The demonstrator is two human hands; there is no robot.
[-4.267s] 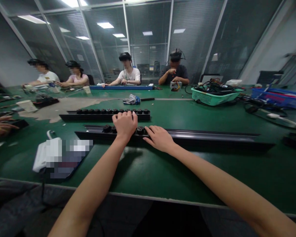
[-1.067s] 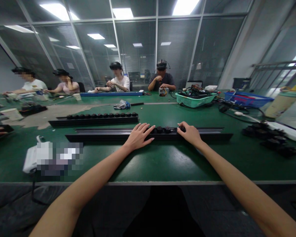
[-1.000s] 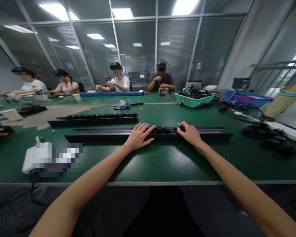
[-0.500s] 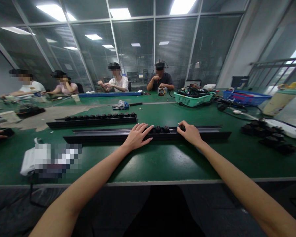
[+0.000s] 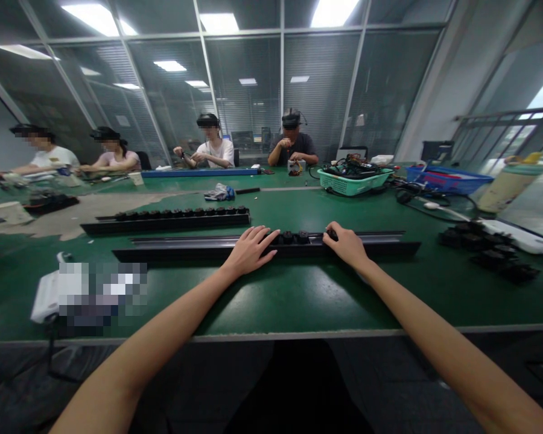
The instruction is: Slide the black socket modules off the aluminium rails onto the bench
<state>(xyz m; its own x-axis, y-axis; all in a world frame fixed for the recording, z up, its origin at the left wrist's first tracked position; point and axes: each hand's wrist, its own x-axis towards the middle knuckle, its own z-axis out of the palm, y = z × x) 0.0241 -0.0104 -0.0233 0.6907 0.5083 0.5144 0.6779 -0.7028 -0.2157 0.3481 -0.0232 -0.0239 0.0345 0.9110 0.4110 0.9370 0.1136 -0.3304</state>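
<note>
A long black metal channel (image 5: 181,252) lies across the green table in front of me. My left hand (image 5: 250,252) rests over its middle with the fingers stretched out, the thumb along the near wall. To the right of those fingers, small round-topped black parts (image 5: 303,237) sit in the channel. My right hand (image 5: 349,246) is closed in a pinch at the channel, right of these parts, on a similar small black part (image 5: 332,234), mostly hidden by the fingers. Behind and to the left stands a second black channel (image 5: 163,225), holding a row of several such parts.
A heap of black parts (image 5: 484,244) lies at the right, near a white power strip (image 5: 520,235). Farther back are a green basket (image 5: 355,182) of cables, a blue basket (image 5: 450,179) and a bottle (image 5: 509,184). A white device (image 5: 49,292) lies front left. Several people sit opposite.
The whole view has shifted slightly. Both hands keep nearly the same place on the channel. A co-worker's hand with a dark object at the left edge has gone out of view.
</note>
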